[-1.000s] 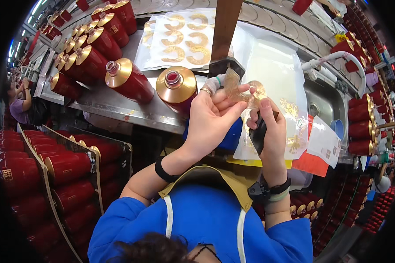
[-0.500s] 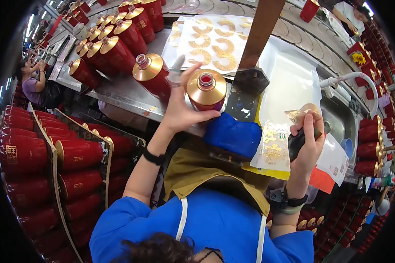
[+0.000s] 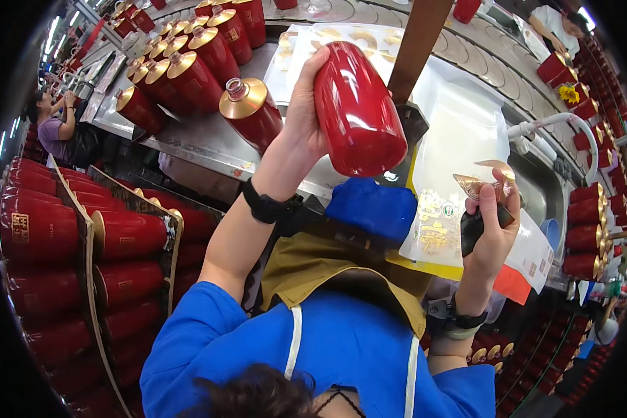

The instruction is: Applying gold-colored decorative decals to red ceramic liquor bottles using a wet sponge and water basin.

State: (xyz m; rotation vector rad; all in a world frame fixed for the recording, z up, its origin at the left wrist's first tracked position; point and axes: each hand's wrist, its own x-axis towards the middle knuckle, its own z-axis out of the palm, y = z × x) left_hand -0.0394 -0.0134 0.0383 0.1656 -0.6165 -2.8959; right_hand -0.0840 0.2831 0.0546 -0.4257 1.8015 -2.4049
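My left hand point(image 3: 304, 115) is closed round a glossy red bottle point(image 3: 359, 115), tipped so that its base points towards me; its neck is hidden. In my right hand point(image 3: 493, 233), a thin curved gold decal point(image 3: 469, 185) is pinched between thumb and fingers. The same hand also holds a flat black piece point(image 3: 471, 230) against the palm; its kind I cannot make out. Below the raised bottle lies a bunched blue cloth point(image 3: 371, 209). Left of my left hand, another red bottle with a gold shoulder point(image 3: 244, 101) stands on the metal bench.
Several red bottles point(image 3: 202, 52) crowd the far left bench. Behind the held bottle lies a sheet of gold decals point(image 3: 299, 45); a pale sheet point(image 3: 463, 132) is at right. A brown post point(image 3: 418, 42) rises between them. Beyond are a sink point(image 3: 533, 184) and curved white pipe point(image 3: 585, 132).
My left hand has closed on the bottle that stood upright beside it, lifted it and tipped its base towards me. My right hand stays near its place with the gold decal.
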